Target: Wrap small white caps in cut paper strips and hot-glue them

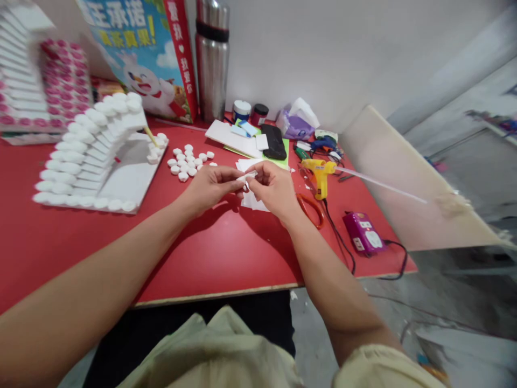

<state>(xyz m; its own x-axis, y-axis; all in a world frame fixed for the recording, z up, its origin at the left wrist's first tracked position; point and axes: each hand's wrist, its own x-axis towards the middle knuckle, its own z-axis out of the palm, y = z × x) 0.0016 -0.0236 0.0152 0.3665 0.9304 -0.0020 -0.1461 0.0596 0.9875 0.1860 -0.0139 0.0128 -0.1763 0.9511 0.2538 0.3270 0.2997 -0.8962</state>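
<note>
Both hands meet above the middle of the red table, pinching a small white piece of paper [247, 177] between them. My left hand [214, 186] grips its left end with thumb and fingertips. On its right end, my right hand [272, 186] has its thumb and index finger pressed together. White paper sheets [251, 202] lie under the hands. To the left sits a cluster of small round white pieces [186, 161]. Farther left stands a white staircase model [92, 151], edged with similar white rounds.
A yellow glue gun [321, 175] with a long glue stick, orange-handled scissors [310, 210] and a purple power socket box [363, 234] with cords lie at the right. Behind are a steel thermos [212, 64], jars, a tissue pack [298, 123] and a printed box [149, 59].
</note>
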